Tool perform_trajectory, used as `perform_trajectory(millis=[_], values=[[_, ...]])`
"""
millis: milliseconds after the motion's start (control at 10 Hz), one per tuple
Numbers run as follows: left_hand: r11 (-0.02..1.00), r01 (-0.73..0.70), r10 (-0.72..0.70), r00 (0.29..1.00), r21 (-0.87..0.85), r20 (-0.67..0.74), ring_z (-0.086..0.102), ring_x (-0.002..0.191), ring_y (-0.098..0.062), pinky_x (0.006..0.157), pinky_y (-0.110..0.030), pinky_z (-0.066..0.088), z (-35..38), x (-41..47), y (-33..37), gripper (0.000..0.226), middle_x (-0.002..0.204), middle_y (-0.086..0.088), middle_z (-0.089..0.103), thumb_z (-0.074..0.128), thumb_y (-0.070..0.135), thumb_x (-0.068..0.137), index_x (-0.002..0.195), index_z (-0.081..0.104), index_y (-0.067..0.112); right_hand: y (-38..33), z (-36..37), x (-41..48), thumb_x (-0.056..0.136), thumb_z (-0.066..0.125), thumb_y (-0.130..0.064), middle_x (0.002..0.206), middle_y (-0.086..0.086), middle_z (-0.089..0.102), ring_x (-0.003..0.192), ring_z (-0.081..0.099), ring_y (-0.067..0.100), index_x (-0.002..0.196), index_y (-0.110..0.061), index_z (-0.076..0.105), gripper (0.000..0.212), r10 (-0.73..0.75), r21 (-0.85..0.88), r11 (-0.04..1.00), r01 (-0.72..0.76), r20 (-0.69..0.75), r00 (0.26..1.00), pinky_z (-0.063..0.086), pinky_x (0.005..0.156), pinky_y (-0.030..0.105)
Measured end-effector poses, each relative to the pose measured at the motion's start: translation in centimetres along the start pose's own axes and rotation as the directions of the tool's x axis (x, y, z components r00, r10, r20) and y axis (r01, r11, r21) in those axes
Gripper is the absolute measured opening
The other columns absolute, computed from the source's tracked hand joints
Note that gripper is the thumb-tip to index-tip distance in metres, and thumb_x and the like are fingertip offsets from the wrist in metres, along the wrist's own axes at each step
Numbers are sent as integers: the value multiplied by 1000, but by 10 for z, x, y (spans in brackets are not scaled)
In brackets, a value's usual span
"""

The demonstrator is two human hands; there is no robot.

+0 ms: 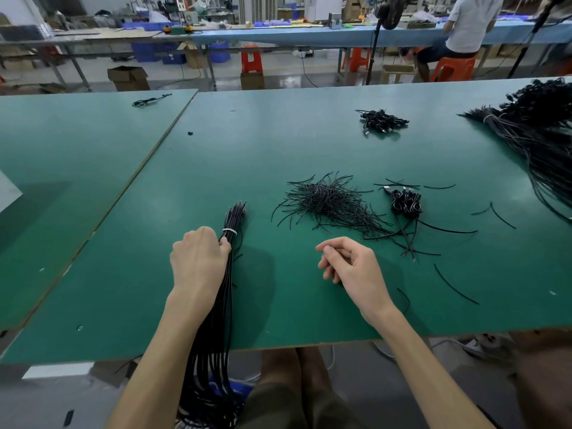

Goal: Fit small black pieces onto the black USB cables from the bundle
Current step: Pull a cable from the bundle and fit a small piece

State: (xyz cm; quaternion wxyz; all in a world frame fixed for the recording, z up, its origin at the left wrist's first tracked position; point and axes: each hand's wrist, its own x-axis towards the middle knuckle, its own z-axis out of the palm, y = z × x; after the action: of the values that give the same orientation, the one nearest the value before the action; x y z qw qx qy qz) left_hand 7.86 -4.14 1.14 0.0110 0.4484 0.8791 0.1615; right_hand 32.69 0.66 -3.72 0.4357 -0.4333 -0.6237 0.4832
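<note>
Head view: your left hand (198,258) is closed round the bundle (230,239) of black USB cables just below its white band (229,231), near the table's (216,150) front edge; cable tails hang over that edge. Your right hand (349,264) hovers beside it, fingers loosely curled, nothing visibly held. Heap of thin black pieces (328,202) lies mid-table, coiled cables (406,203) just beside it.

Desk (278,144): plain green surface, no pattern. Cable bundle (230,274): black, bound by a white band (229,231). Loose pile of short pieces (328,204): black. Coiled cables (406,203): black. Background stools (251,58): orange-red. Background bins (173,55): blue.
</note>
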Motion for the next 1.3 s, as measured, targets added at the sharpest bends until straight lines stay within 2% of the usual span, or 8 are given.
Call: perform_trajectory(millis=[300, 500, 800, 900, 1000, 1100, 1200, 1300], values=[[998, -66, 67, 997, -17, 42, 31, 54, -28, 55, -36, 31, -9, -7, -5, 41, 53, -4, 34, 56, 23, 95, 63, 34, 10, 0, 0, 0, 103, 58, -8, 77, 4, 73, 62, 65, 13, 99, -15, 73, 17, -3, -1, 1000, 3, 2, 1000, 49, 56, 22], [986, -33, 63, 982, -162, 180, 32, 59, -24, 53, -32, 30, -20, -10, 0, 33, 61, -4, 41, 62, 27, 89, 66, 42, 14, 1, 1, 2, 103, 58, -8, 77, 4, 73, 62, 65, 13, 99, -16, 73, 17, 0, 3, 1000, 0, 4, 1000, 49, 56, 22], [972, -73, 157, 911, -225, 382, 26, 56, -20, 55, -30, 22, -26, -7, 6, 45, 50, 4, 28, 65, 29, 86, 58, 32, 19, -3, 4, 2, 104, 60, -20, 77, 1, 73, 63, 64, 13, 96, -18, 75, 17, -40, -73, 996, 49, 121, 992, 49, 62, 20], [957, -74, 201, 865, -280, 460, 36, 61, -16, 61, -30, 28, -30, -9, -1, 50, 61, 0, 43, 65, 38, 78, 47, 30, 19, -5, 7, 0, 103, 61, -31, 77, -5, 73, 65, 64, 10, 91, -25, 77, 21, -53, -176, 981, 86, 182, 982, 54, 69, 26], [943, -112, 270, 809, -314, 522, 45, 78, -15, 69, -32, 32, -33, -18, -4, 40, 68, -5, 45, 55, 49, 62, 47, 35, 18, -8, 12, -4, 102, 59, -43, 78, -10, 74, 67, 60, 2, 89, -31, 78, 26, -44, -277, 954, 111, 237, 971, 51, 70, 31], [944, -149, 287, 809, -294, 513, 35, 64, -18, 60, -30, 29, -30, -24, -1, 37, 70, -7, 42, 63, 39, 76, 54, 42, 17, -14, 19, -5, 100, 53, -56, 84, -12, 74, 88, 60, 8, 93, -30, 78, 37, -10, -449, 879, 159, 316, 949, 49, 84, 37], [963, -151, 241, 855, -224, 459, 31, 56, -20, 52, -27, 28, -28, -27, 7, 33, 59, -2, 38, 66, 32, 86, 62, 50, 14, -24, 31, -11, 97, 45, -64, 83, -8, 75, 83, 63, 12, 93, -26, 80, 52, 23, -340, 932, 124, 397, 918, 52, 83, 39], [978, -146, 198, 881, -152, 429, 46, 59, -25, 50, -28, 35, -25, -26, 15, 38, 70, -6, 57, 66, 35, 91, 71, 66, 2, -28, 56, -18, 100, 57, -55, 85, -1, 76, 72, 65, 17, 93, -25, 75, 36, 49, -253, 962, 100, 522, 851, 54, 75, 40]])
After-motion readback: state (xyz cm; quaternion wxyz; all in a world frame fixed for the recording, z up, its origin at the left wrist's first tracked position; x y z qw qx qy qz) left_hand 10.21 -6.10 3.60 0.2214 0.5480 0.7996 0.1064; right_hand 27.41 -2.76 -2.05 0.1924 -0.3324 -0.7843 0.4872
